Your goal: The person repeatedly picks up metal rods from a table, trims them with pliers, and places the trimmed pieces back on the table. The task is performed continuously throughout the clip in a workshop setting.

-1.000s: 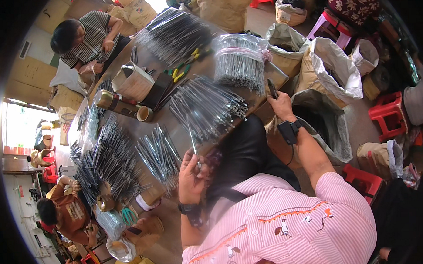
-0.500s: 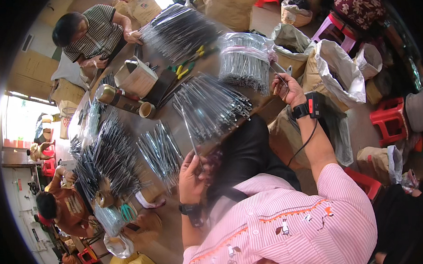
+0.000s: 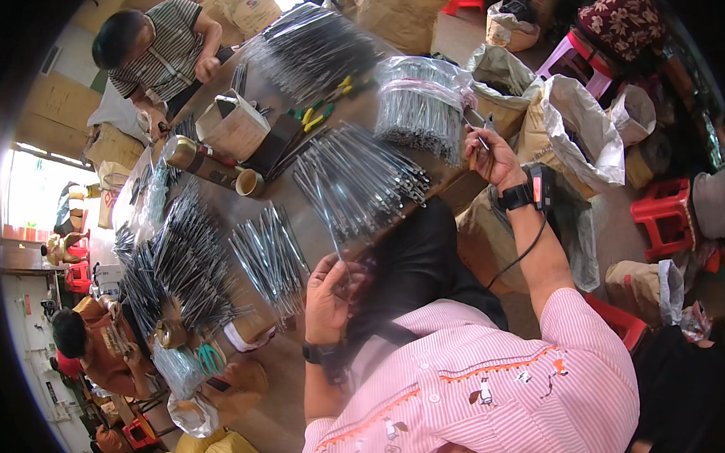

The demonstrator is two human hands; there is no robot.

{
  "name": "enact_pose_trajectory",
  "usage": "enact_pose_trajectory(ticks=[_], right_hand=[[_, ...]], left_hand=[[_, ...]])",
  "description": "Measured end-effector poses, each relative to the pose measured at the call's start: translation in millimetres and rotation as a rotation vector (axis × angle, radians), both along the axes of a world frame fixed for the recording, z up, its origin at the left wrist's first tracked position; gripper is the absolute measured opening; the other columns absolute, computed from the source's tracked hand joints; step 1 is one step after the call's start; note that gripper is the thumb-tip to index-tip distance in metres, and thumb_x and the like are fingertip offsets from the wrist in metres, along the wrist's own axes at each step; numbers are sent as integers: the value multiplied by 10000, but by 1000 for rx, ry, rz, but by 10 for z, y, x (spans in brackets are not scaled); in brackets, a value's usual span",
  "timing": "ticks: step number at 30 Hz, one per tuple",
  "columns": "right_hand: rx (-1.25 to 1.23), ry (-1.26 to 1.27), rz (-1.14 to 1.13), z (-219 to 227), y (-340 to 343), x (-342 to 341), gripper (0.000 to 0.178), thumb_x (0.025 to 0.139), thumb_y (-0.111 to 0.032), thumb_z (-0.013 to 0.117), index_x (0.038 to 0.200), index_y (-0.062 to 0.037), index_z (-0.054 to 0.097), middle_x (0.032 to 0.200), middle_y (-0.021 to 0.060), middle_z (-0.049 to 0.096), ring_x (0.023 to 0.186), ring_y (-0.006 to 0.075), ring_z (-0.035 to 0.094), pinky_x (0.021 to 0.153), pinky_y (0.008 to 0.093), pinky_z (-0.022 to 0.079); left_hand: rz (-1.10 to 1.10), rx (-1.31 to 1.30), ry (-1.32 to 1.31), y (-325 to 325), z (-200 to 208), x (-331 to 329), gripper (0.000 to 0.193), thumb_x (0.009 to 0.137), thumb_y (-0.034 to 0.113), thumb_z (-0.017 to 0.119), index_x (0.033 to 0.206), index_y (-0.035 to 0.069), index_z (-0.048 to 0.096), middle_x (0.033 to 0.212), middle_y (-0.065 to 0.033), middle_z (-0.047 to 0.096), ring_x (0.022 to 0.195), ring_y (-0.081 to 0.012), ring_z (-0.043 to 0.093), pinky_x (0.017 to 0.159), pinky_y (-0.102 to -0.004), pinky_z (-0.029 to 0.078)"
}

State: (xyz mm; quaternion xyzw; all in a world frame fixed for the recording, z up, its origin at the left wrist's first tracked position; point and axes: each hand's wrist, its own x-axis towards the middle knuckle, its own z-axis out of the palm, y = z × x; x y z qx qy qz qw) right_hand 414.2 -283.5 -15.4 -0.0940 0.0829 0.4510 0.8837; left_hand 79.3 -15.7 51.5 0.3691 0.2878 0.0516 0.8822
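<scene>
My left hand (image 3: 328,295), low at the table's near edge, is closed in a pinch on a thin metal strip (image 3: 336,242) that points up toward the fanned pile of metal strips (image 3: 359,179). To the right, my right hand (image 3: 500,162) is raised with its fingers closed round a slim, dark metal tool (image 3: 479,133); its exact kind I cannot make out. Just left of that hand stands a plastic-wrapped bundle of thin metal rods (image 3: 416,105). Left of the fanned pile, a smaller pile of shiny strips (image 3: 269,258) lies near my left hand.
Yellow-handled pliers (image 3: 319,118), a white box (image 3: 230,127), a flask (image 3: 194,156) and its cup (image 3: 249,183) are on the table. Dark strips (image 3: 192,264) lie left. Open sacks (image 3: 575,131) and a red stool (image 3: 664,216) stand right. Two co-workers (image 3: 169,49) (image 3: 103,343) sit across and left.
The strip in my left hand has tilted and its upper end has dropped slightly. My right hand stays nearly in place. The far co-worker's hand has moved back from the dark pile.
</scene>
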Motion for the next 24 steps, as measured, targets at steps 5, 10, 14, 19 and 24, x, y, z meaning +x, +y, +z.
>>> enact_pose_trajectory(ticks=[5, 10, 14, 19, 24], right_hand=[[-259, -201, 33, 203, 98, -372, 104, 928, -89, 566, 974, 2, 586, 803, 65, 610, 721, 180, 617, 710, 329, 546], [-472, -447, 34, 451, 217, -787, 58, 894, -76, 613, 934, -36, 600, 800, 60, 644, 689, 176, 645, 655, 335, 552], [-543, -621, 73, 749, 373, -1085, 173, 853, -73, 655, 994, -32, 563, 801, 90, 646, 687, 205, 649, 645, 343, 553], [-582, -769, 88, 1001, 649, -1514, 195, 844, -46, 662, 991, -38, 535, 824, 107, 659, 688, 194, 659, 629, 309, 542], [-630, -919, -37, 1103, 785, -1708, 144, 866, -28, 646, 970, -34, 547, 813, 77, 665, 709, 162, 664, 639, 278, 537]], left_hand=[[11, -38, 10, -15, -14, 3, 288, 832, -70, 581, 1118, -36, 580, 996, -142, 662, 858, -240, 686, 730, -265, 585], [-40, -13, 14, -41, -35, -10, 251, 822, -64, 596, 1069, -19, 587, 980, -119, 652, 873, -265, 681, 740, -278, 578], [-111, -5, 14, -144, 17, 79, 220, 815, -29, 630, 1028, -7, 580, 951, -108, 622, 902, -281, 669, 776, -301, 562], [-164, 28, -66, -316, 138, 276, 208, 817, -18, 651, 1007, -5, 568, 942, -98, 616, 849, -238, 665, 773, -315, 566], [-140, 47, -188, -345, 231, 345, 174, 800, -47, 674, 948, 3, 599, 913, -79, 635, 784, -192, 663, 768, -321, 578]])
